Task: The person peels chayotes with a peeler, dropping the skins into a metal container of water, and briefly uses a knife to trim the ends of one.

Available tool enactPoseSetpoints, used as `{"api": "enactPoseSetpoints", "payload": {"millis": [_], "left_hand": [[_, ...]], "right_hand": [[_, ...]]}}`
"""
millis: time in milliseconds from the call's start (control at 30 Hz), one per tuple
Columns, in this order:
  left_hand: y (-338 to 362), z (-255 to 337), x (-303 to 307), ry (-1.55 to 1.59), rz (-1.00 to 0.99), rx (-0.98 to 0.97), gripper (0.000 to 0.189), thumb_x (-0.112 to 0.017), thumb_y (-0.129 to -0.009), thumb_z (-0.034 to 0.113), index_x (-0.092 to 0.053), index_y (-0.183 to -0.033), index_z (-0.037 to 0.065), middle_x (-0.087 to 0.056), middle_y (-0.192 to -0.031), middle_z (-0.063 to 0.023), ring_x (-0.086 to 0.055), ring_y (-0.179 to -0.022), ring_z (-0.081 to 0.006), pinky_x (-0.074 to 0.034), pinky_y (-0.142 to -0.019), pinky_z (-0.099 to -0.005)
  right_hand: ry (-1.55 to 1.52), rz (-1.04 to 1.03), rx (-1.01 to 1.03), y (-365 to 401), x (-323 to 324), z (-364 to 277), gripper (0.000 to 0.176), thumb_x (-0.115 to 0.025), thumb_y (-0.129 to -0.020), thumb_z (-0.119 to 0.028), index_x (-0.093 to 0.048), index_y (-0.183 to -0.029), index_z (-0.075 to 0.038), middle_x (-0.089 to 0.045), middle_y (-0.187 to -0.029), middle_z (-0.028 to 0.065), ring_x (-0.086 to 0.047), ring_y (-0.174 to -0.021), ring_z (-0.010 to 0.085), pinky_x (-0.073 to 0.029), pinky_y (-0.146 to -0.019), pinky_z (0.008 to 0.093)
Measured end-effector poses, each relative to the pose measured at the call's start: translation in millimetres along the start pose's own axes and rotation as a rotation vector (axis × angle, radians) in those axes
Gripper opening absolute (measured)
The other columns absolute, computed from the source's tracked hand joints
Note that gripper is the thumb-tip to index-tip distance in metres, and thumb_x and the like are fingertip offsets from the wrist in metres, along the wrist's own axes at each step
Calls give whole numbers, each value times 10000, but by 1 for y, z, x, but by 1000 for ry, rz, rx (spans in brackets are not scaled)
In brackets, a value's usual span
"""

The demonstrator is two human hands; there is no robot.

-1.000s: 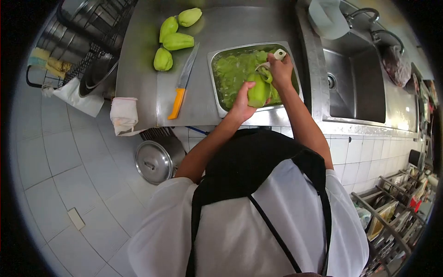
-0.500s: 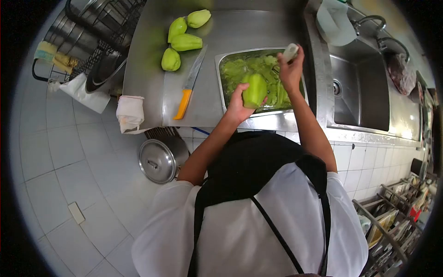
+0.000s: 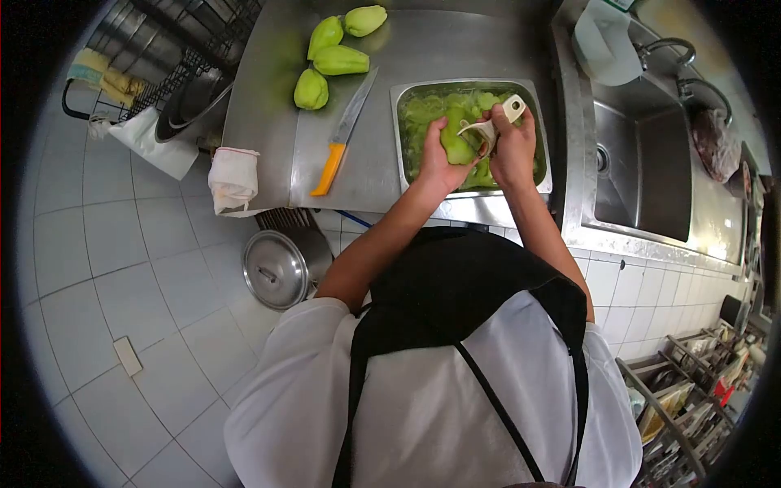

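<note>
Here, chayote cupped inside left hand; right hand just beside, gripping peeler.

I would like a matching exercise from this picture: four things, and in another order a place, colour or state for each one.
1. Peeler
2. Knife handle
3. Lidded pot
4. Metal tray

A. Orange
B. Holds green pieces
C. In the right hand
D. Lower than the counter

Right pairs: 1-C, 2-A, 3-D, 4-B.
</note>
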State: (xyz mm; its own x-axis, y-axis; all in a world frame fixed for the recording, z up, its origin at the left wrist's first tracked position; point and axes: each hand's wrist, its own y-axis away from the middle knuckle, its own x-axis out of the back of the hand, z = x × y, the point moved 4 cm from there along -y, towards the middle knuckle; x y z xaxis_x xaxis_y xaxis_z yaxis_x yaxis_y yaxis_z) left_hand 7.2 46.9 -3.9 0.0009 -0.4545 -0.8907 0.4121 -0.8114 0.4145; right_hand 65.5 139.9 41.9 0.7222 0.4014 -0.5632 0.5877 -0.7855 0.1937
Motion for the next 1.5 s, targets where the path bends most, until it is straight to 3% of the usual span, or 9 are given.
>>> {"api": "enactPoseSetpoints", "payload": {"millis": [167,267,867,1000,1167,1267,1300,1400,1500], "left_hand": [[2,-2,-2,-27,75,-19,519,-462,-908,462,-567,-1242,78,-604,-1241,-132,-570,-1144,-292,-396,-1022,-490],[-2,-2,2,-31,54,-11,517,-454,-908,468,-570,-1238,87,-606,-1231,-132,-569,-1139,-295,-393,-1018,-494],[-2,-11,10,-78,100,29,512,-487,-876,462,-578,-1217,90,-622,-1181,-128,-586,-1077,-298,-428,-959,-498],[15,-28,19,-78,-11,103,518,-516,-869,428,-554,-1223,52,-609,-1162,-149,-580,-1066,-334,-458,-943,-483],[12,-13,4,-13,0,41,525,-621,-832,399,-532,-1212,48,-574,-1172,-174,-552,-1081,-383,-454,-984,-522],[3,1,27,-90,102,48,493,-625,-840,378,-537,-1204,56,-572,-1172,-165,-555,-1087,-372,-456,-979,-538],[4,5,29,-164,142,17,479,-613,-859,366,-529,-1219,61,-570,-1178,-167,-558,-1089,-362,-458,-976,-547],[0,10,41,-312,180,54,470,-602,-877,356,-518,-1237,66,-572,-1182,-164,-560,-1095,-343,-457,-979,-547],[-5,11,53,-233,182,127,431,-594,-879,346,-532,-1213,80,-584,-1160,-137,-558,-1092,-320,-458,-955,-541]], "right_hand": [[2,-24,34,2,-1,1,510,-624,-936,-65,-312,-1336,-8,-615,-930,130,-640,-785,206,-553,-684,329],[30,-6,47,8,-5,-4,316,-590,-950,-59,-427,-1216,-15,-613,-913,101,-636,-791,187,-550,-684,312],[81,42,61,-11,14,18,324,-616,-923,-37,-440,-1191,10,-614,-897,96,-620,-756,171,-532,-674,299],[390,148,323,-57,55,10,538,-657,-895,-47,-339,-1317,55,-598,-1049,129,-602,-891,183,-499,-774,295],[494,210,435,-76,88,18,613,-713,-863,-84,-334,-1326,48,-590,-1095,148,-605,-948,215,-494,-818,312],[665,118,546,-66,80,24,556,-712,-867,-97,-392,-1306,20,-613,-1053,148,-623,-915,222,-501,-799,329],[865,103,556,-55,73,24,420,-707,-874,-112,-484,-1213,-4,-641,-983,128,-635,-855,231,-506,-759,344],[936,59,426,-53,74,26,327,-705,-878,-126,-523,-1121,-3,-654,-919,104,-641,-823,222,-508,-731,335],[514,15,309,-48,59,9,228,-661,-915,-106,-516,-1056,-2,-643,-918,95,-640,-817,174,-515,-692,293]]}}
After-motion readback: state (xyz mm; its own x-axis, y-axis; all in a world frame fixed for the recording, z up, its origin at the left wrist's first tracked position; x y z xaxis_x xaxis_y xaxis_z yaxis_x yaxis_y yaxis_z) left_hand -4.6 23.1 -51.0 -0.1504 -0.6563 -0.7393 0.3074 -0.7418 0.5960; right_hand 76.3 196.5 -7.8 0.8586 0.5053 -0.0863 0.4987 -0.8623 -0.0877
